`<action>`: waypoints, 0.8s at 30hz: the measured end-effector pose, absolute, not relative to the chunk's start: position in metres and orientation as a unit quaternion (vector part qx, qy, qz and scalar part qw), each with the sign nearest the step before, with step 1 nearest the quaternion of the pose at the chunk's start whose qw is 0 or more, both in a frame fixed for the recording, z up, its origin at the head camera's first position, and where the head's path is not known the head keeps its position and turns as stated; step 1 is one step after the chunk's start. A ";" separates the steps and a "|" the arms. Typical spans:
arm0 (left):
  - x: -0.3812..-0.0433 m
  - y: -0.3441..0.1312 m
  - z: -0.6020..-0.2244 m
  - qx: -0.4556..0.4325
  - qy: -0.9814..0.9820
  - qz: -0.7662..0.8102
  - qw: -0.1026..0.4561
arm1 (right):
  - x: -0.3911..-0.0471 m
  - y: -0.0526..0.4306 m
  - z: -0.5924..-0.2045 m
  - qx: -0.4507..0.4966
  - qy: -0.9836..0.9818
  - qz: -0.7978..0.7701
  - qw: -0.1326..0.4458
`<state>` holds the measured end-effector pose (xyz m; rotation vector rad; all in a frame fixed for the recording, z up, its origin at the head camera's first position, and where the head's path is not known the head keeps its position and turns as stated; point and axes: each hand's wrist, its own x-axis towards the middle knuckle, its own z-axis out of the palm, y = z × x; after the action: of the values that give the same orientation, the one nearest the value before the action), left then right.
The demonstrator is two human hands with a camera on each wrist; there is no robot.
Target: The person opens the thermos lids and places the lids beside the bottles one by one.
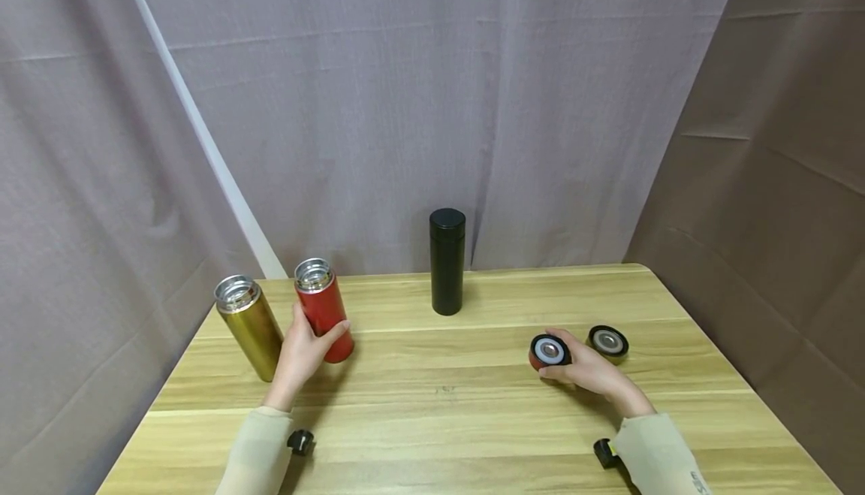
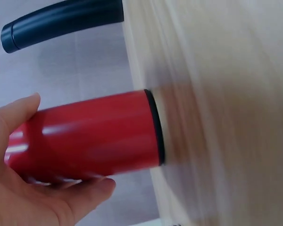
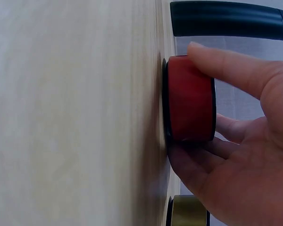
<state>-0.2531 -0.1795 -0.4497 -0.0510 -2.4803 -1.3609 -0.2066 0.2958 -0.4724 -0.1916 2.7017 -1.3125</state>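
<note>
Grey curtain behind; wooden surface (image 1: 439, 397). Left hand (image 1: 300, 356), grip curled round an uncapped red flask (image 1: 324, 311), upright beside a gold flask (image 1: 248, 326). Right hand (image 1: 588, 371), grip pinching a red lid (image 1: 549, 351) resting beside a gold lid (image 1: 608, 341). Black flask (image 1: 447, 261), capped, farther back.

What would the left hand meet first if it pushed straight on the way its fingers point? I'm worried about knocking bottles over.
The left hand already grips the red flask. Beyond it, the line probably passes right of the gold flask toward the curtain; depth is unclear.
</note>
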 end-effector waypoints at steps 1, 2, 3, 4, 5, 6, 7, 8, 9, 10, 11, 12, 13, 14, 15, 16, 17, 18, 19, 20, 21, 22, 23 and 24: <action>-0.252 -0.179 -0.449 -0.016 -0.864 -0.479 0.157 | -0.207 0.295 -0.472 -0.063 0.895 -0.437 0.068; -0.252 -0.178 -0.447 -0.017 -0.858 -0.488 0.158 | -0.207 0.295 -0.472 -0.063 0.894 -0.437 0.069; -0.251 -0.177 -0.444 -0.017 -0.851 -0.500 0.161 | -0.207 0.295 -0.472 -0.061 0.894 -0.438 0.069; -0.249 -0.176 -0.441 -0.018 -0.843 -0.512 0.165 | -0.207 0.294 -0.472 -0.059 0.895 -0.438 0.069; -0.248 -0.175 -0.437 -0.017 -0.837 -0.519 0.172 | -0.207 0.294 -0.472 -0.059 0.895 -0.436 0.068; -0.246 -0.174 -0.433 -0.019 -0.830 -0.528 0.180 | -0.207 0.294 -0.472 -0.058 0.897 -0.432 0.065; -0.245 -0.173 -0.429 -0.022 -0.824 -0.534 0.189 | -0.207 0.293 -0.471 -0.058 0.900 -0.427 0.061; -0.243 -0.172 -0.424 -0.025 -0.818 -0.540 0.198 | -0.207 0.293 -0.470 -0.057 0.903 -0.421 0.057; -0.241 -0.171 -0.420 -0.026 -0.816 -0.539 0.207 | -0.207 0.292 -0.469 -0.058 0.907 -0.413 0.052; -0.239 -0.171 -0.417 -0.026 -0.816 -0.536 0.216 | -0.207 0.291 -0.468 -0.061 0.912 -0.403 0.047; -0.237 -0.171 -0.413 -0.027 -0.815 -0.533 0.225 | -0.206 0.290 -0.466 -0.065 0.915 -0.396 0.041; -0.235 -0.171 -0.411 -0.029 -0.814 -0.530 0.233 | -0.206 0.288 -0.463 -0.065 0.918 -0.390 0.035; -0.233 -0.171 -0.409 -0.029 -0.814 -0.527 0.243 | -0.205 0.287 -0.460 -0.068 0.920 -0.385 0.028; -0.231 -0.170 -0.407 -0.031 -0.812 -0.524 0.254 | -0.204 0.285 -0.457 -0.071 0.922 -0.380 0.021; -0.229 -0.170 -0.405 -0.031 -0.811 -0.521 0.265 | -0.204 0.284 -0.454 -0.074 0.924 -0.376 0.014; -0.228 -0.170 -0.403 -0.032 -0.808 -0.518 0.279 | -0.203 0.283 -0.451 -0.076 0.924 -0.373 0.007; -0.226 -0.169 -0.402 -0.033 -0.806 -0.514 0.293 | -0.202 0.282 -0.448 -0.078 0.925 -0.371 0.000; -0.224 -0.168 -0.400 -0.036 -0.803 -0.508 0.310 | -0.201 0.282 -0.445 -0.080 0.926 -0.369 -0.006; -0.222 -0.167 -0.397 -0.039 -0.799 -0.503 0.329 | -0.200 0.281 -0.442 -0.083 0.927 -0.366 -0.014; -0.220 -0.166 -0.394 -0.041 -0.795 -0.496 0.347 | -0.199 0.280 -0.439 -0.085 0.927 -0.364 -0.020; -0.218 -0.165 -0.392 -0.046 -0.791 -0.489 0.364 | -0.198 0.279 -0.437 -0.089 0.926 -0.365 -0.025; -0.215 -0.163 -0.389 -0.053 -0.787 -0.484 0.380 | -0.197 0.278 -0.435 -0.091 0.925 -0.367 -0.029; -0.212 -0.161 -0.386 -0.063 -0.782 -0.481 0.391 | -0.196 0.278 -0.433 -0.093 0.924 -0.370 -0.033; -0.210 -0.159 -0.383 -0.077 -0.777 -0.478 0.402 | -0.196 0.277 -0.431 -0.095 0.922 -0.373 -0.037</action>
<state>-0.2098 -0.1594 -0.3826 -0.1954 -1.9634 -1.2093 -0.1956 0.2766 -0.4312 -0.3043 2.9678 -1.2018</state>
